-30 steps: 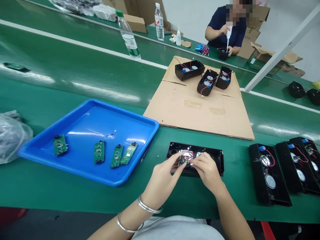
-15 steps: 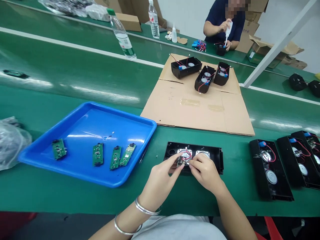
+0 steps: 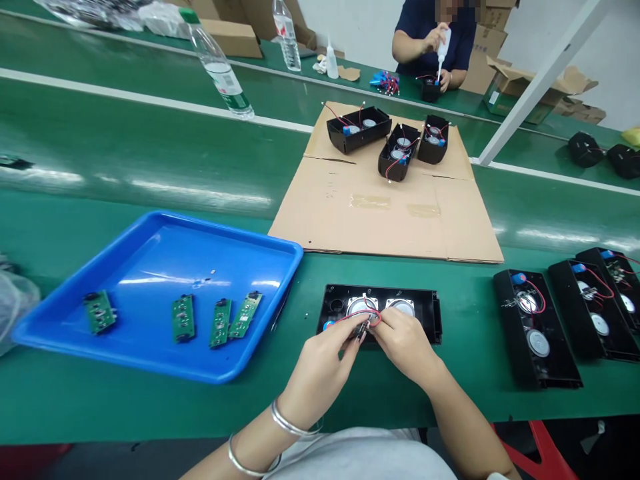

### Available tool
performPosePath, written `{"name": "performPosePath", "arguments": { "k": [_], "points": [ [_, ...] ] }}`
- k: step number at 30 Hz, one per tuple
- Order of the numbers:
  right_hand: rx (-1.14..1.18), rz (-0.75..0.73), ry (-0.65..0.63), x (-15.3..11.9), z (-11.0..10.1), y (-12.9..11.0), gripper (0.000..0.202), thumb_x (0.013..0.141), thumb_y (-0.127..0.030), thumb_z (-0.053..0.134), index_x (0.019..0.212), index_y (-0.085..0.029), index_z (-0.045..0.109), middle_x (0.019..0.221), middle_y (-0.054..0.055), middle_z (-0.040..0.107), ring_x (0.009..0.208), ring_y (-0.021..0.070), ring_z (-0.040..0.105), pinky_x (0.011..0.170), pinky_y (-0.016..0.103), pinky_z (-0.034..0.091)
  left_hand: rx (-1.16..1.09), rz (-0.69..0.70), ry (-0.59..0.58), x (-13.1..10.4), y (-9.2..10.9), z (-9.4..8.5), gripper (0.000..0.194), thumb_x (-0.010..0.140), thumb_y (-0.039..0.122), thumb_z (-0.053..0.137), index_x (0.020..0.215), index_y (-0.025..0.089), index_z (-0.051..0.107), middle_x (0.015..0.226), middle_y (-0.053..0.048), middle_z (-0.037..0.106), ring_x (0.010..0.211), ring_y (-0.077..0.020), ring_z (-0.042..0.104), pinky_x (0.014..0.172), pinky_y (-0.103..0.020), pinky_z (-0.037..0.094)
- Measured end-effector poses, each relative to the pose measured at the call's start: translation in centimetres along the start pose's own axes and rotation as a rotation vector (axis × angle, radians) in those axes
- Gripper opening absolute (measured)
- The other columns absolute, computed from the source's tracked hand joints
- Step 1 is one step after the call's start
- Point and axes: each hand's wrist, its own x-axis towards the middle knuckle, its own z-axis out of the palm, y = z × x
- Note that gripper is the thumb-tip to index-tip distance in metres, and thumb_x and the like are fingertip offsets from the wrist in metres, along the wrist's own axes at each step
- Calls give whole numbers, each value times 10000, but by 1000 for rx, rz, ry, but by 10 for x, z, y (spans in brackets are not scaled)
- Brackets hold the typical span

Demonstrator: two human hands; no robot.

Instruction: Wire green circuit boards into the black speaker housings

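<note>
A black speaker housing lies in front of me with two round speakers in it. Over the housing, my left hand pinches a small circuit board, mostly covered by the fingers. My right hand is closed at the board's right side, its fingertips pinching the end of a red and black wire. Whatever connector sits there is too small and hidden to make out. Near the housing's left end a blue part shows beside my left fingers.
On the left, a blue tray holds several green circuit boards. More wired housings stand at the right. Beyond, a cardboard sheet carries three housings. Across the bench, a person holds a white bottle over another housing.
The view has shifted slightly. My left hand has tilted the circuit board, and the red wire now loops over my fingers. The blue part has come into sight at the left.
</note>
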Motion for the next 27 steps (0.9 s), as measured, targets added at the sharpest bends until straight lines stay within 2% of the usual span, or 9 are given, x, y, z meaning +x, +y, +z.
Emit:
{"name": "performPosePath", "arguments": {
  "k": [3,6,10,15,18,20,22,24,27],
  "points": [
    [110,77,-4,-1,-1,0,306,961,-256,349,784,-151,575,671,38,549,609,151,480,525,263,360,-76,-34,-22,-1,1,-1,282,830,161,422,1026,191,622,1003,-60,713,861,-191,686,755,-294,576],
    [262,150,14,0,-5,1,298,957,-333,347,937,-137,571,717,50,562,628,151,501,543,261,407,-142,-59,-52,-2,3,-3,305,819,132,412,1029,206,621,1010,-56,708,810,-180,694,674,-266,592],
    [417,141,-14,1,-9,1,252,945,-316,389,964,-159,585,777,57,579,696,156,524,603,267,438,-176,-60,-60,-4,5,-4,307,811,118,403,988,217,634,982,-52,709,798,-179,695,579,-231,589],
    [437,181,-19,1,-9,-1,224,937,-275,409,923,-168,605,771,51,557,718,162,524,620,279,439,-170,-43,-35,-5,5,-2,296,817,120,399,980,206,631,974,-55,706,857,-184,680,654,-252,590],
    [448,283,-75,3,-10,-1,164,892,-280,504,975,-187,612,926,70,542,688,140,522,605,272,457,-175,-60,-39,-5,6,-7,291,811,135,412,991,207,629,1000,-54,702,864,-179,677,669,-247,586],
    [524,364,-142,6,-12,0,271,817,-292,618,1077,-220,586,1095,83,507,627,104,502,583,260,473,-187,-85,-36,-5,7,-13,268,810,167,433,987,210,630,1001,-53,702,825,-170,683,633,-228,583],
    [638,392,-203,11,-13,0,335,799,-289,636,1124,-243,568,1173,81,495,593,82,493,578,248,485,-195,-114,-14,-5,8,-20,238,807,206,457,968,214,631,964,-46,710,786,-169,688,608,-222,580],
    [722,405,-204,15,-12,0,227,864,-272,532,1078,-231,594,1132,73,543,583,80,503,582,243,484,-204,-157,5,-4,9,-25,217,806,242,471,959,220,625,884,-30,720,741,-173,693,606,-233,580],
    [803,521,-129,17,-9,1,196,886,-254,445,939,-189,622,885,47,606,523,80,489,519,228,444,-222,-204,11,-3,7,-27,206,815,264,460,946,218,612,778,-12,721,683,-175,699,611,-243,575]
  ]
}}
